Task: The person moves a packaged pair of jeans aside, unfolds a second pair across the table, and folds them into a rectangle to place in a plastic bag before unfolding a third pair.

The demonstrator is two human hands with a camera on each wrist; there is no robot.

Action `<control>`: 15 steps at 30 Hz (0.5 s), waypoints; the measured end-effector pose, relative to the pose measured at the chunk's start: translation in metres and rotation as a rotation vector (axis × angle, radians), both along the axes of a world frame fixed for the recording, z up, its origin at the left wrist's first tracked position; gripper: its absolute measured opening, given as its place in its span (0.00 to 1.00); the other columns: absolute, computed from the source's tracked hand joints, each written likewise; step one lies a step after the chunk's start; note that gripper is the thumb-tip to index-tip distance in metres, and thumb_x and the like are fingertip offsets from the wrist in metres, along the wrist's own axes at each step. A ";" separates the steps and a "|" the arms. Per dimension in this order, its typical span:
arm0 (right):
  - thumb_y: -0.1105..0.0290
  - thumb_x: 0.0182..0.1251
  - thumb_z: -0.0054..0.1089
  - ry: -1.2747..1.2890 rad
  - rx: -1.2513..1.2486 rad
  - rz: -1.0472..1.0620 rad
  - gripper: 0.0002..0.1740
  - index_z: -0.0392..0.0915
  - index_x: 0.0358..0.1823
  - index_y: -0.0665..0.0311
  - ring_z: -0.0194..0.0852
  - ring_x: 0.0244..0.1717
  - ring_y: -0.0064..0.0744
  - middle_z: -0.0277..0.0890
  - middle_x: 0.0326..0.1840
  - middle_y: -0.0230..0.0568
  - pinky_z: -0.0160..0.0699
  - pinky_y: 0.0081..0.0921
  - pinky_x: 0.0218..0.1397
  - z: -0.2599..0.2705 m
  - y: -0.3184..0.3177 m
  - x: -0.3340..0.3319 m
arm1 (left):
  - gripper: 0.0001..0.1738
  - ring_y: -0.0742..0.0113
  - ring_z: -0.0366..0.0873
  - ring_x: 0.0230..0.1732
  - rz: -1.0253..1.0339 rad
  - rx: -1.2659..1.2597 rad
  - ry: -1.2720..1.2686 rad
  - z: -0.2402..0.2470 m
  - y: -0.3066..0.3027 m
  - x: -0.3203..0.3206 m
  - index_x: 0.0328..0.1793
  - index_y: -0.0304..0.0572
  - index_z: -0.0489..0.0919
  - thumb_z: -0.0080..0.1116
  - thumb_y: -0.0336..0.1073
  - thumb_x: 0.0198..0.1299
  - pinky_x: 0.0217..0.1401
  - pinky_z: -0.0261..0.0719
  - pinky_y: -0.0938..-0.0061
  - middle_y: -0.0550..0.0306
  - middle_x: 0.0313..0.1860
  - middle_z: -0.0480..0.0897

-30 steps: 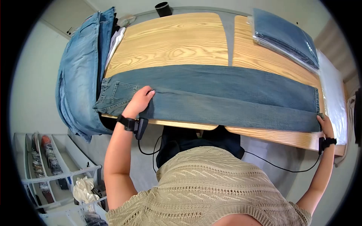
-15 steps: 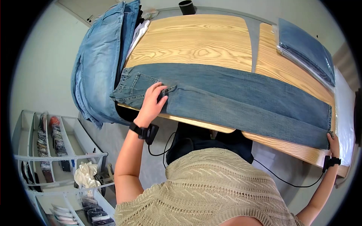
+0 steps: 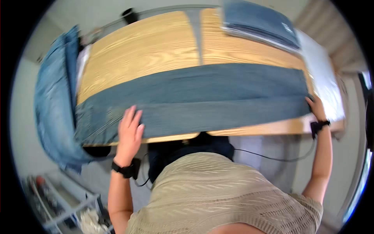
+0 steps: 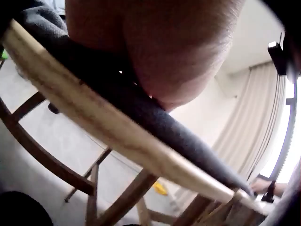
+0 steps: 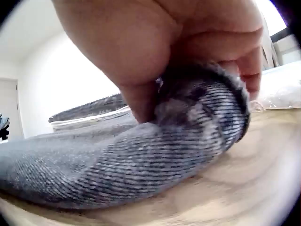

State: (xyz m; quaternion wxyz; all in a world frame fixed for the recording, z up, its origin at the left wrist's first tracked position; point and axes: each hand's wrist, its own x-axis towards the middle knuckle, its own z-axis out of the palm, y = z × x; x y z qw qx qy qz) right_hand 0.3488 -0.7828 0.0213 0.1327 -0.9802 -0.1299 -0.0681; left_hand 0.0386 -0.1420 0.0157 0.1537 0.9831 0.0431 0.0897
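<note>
The pale table edge (image 4: 117,129) runs slantwise, with dark denim (image 4: 178,136) lying along its top. Above the table edge the left hand (image 4: 160,52) looms large over the denim; deep shadow hides whether the two touch. At the table edge's far end is the right hand (image 4: 260,185), small, something black (image 4: 270,192) at its wrist. Below the table edge are brown wooden legs (image 4: 134,197) and a small yellow thing (image 4: 161,188); beyond it hangs a beige curtain (image 4: 254,108)

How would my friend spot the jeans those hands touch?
Find the wooden table. Along its near edge, the left hand rests on grey-blue jeans while the right hand pinches one end. They lie stretched out, unlike the brighter denim draped at left and folded denim at far right.
</note>
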 end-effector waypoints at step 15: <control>0.59 0.55 0.68 0.301 0.193 -0.361 0.20 0.74 0.29 0.71 0.70 0.27 0.25 0.72 0.24 0.36 0.72 0.26 0.32 0.017 -0.004 -0.017 | 0.30 0.51 0.42 0.78 0.111 0.244 0.220 -0.009 -0.016 0.012 0.75 0.46 0.56 0.39 0.37 0.66 0.75 0.40 0.51 0.52 0.78 0.51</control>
